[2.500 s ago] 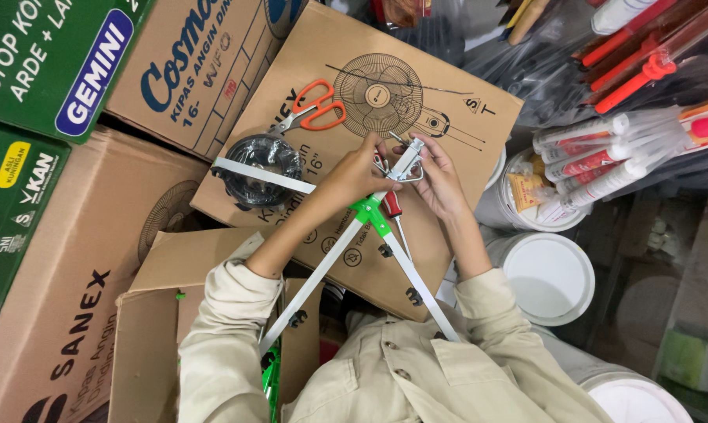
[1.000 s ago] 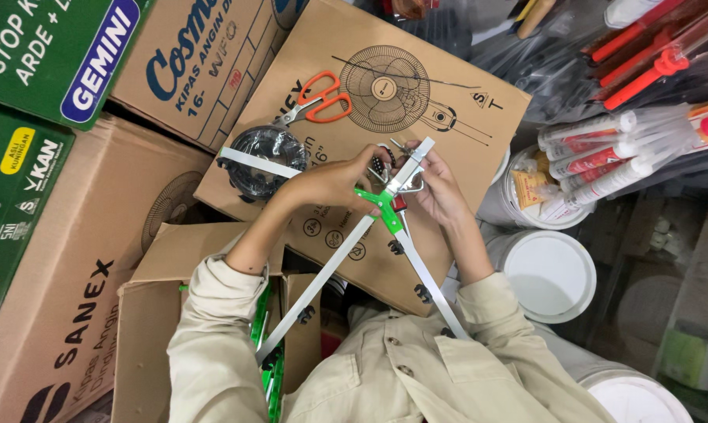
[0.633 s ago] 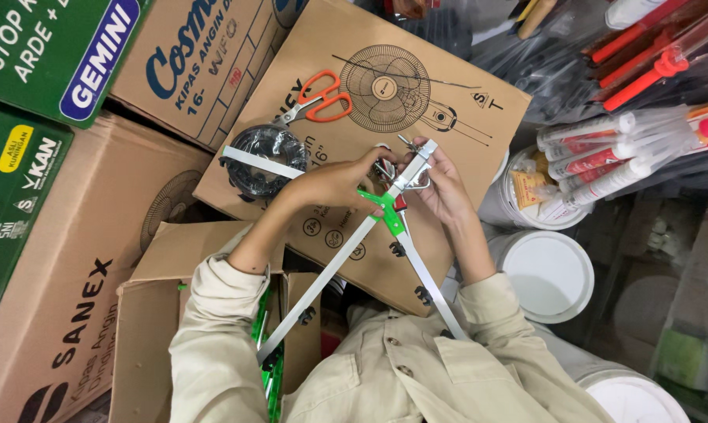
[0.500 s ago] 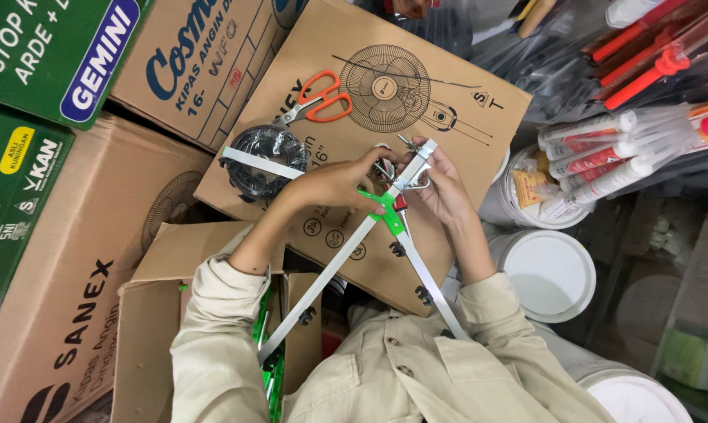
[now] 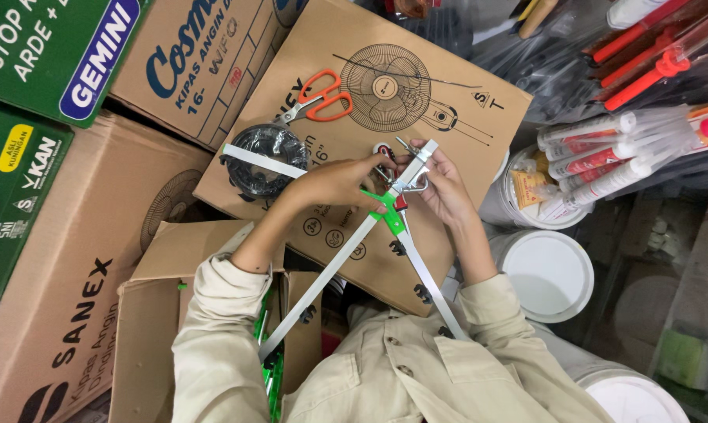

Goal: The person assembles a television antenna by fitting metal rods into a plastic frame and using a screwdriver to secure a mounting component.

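Item held: metal frame (image 5: 405, 184) of two flat silver bars joined in a V, green clip at the joint, centre of frame. Its two legs run down toward your chest at the lower middle.
Your left hand (image 5: 334, 182): fingers curled around the joint from the left, thumb near the green clip.
Your right hand (image 5: 442, 184): fingers closed on the upper end of the frame, beside small wire clips.
Beneath: flat cardboard box (image 5: 448, 78) with a fan drawing, upper centre.
On that box: orange-handled scissors (image 5: 316, 98), above your left hand; a black coil (image 5: 266, 153) crossed by a white strip, left of your left hand.
Right side: white bucket lid (image 5: 548, 274); tubes with red caps (image 5: 605, 153), upper right.
Left: further cartons (image 5: 64, 258).
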